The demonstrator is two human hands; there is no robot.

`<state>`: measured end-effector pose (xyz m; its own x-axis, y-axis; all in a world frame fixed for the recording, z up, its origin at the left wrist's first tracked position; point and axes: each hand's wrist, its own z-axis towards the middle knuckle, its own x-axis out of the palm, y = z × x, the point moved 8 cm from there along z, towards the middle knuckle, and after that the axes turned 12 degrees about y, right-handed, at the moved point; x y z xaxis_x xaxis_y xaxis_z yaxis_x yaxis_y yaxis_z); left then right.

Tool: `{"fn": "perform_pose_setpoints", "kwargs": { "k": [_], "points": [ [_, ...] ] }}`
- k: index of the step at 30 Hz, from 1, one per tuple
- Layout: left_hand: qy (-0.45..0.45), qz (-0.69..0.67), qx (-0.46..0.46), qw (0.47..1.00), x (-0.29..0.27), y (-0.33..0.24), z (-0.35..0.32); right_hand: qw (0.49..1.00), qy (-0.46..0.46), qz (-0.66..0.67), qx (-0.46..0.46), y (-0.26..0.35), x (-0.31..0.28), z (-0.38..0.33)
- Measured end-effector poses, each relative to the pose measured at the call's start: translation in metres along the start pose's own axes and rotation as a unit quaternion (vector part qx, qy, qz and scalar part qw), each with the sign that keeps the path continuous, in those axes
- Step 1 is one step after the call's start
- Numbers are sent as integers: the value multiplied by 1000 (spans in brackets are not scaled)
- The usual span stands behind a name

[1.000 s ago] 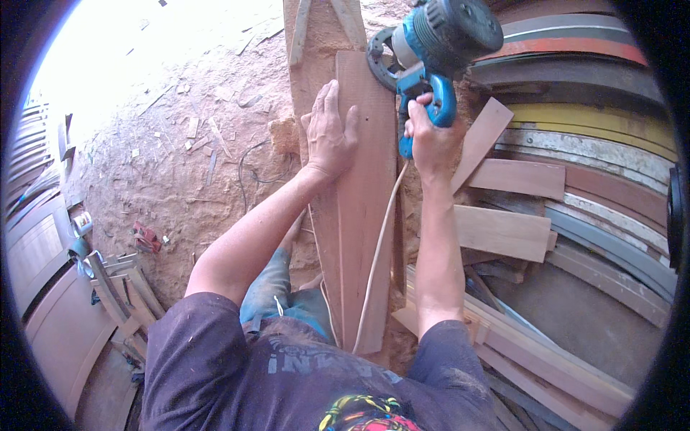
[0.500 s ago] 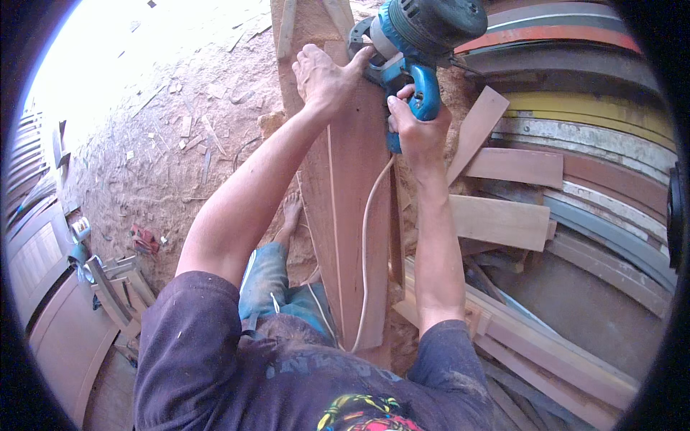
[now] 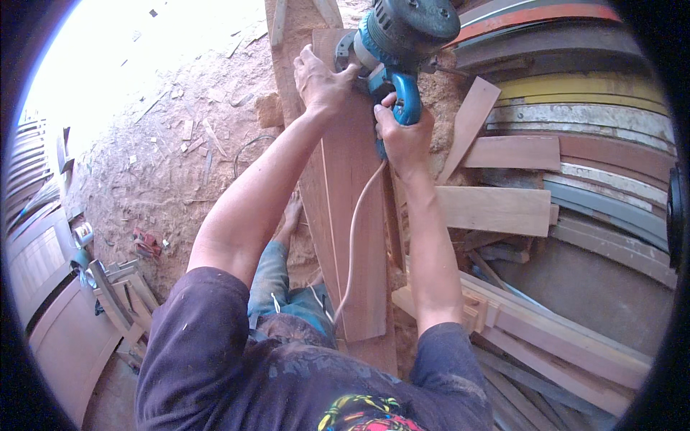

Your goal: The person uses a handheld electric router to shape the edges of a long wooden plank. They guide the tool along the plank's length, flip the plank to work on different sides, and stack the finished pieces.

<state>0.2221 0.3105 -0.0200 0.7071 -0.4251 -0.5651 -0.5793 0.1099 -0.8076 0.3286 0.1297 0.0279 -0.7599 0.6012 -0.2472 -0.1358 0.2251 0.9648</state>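
My right hand (image 3: 404,138) is wrapped around the blue loop handle of a power router (image 3: 392,39) with a black motor housing. The router stands at the far end of a reddish-brown board (image 3: 356,194), which runs lengthwise toward my body. Flat against that board's left edge lies my left hand (image 3: 323,82), fingers extended and thumb stretched to the router's grey base. A pale power cord (image 3: 354,237) trails from the handle down over the board. Where the cutter meets the wood is hidden by the base and motor.
Cut planks (image 3: 496,210) lie at the right, beside stacked painted boards (image 3: 575,93). Long timbers (image 3: 539,337) are piled at the lower right. Sawdust and wood scraps cover the ground (image 3: 180,165). Wooden frames (image 3: 118,302) lean at the left, near a bare foot (image 3: 292,210).
The router and my right hand have shifted left, closer to my left hand, whose thumb has drawn in slightly. The cord's curve has changed. The whole view has shifted a little.
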Motion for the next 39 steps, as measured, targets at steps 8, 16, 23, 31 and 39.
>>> {"fn": "perform_pose_setpoints", "kwargs": {
  "k": [8,16,23,31,39],
  "points": [
    [32,-45,-9,998,-8,5,-60,1000,-3,-4,-11,-6,-6,-59],
    [43,-52,21,998,-4,22,-117,1000,-19,9,6,-23,-15,-123],
    [46,-52,21,997,-9,22,-183,1000,-10,1,14,-26,-26,-186],
    [52,-58,48,996,-9,40,-259,1000,-7,-13,18,-31,-36,-269],
    [68,-41,55,995,-8,60,-339,999,-12,-26,14,-37,-46,-355]
  ]
}}
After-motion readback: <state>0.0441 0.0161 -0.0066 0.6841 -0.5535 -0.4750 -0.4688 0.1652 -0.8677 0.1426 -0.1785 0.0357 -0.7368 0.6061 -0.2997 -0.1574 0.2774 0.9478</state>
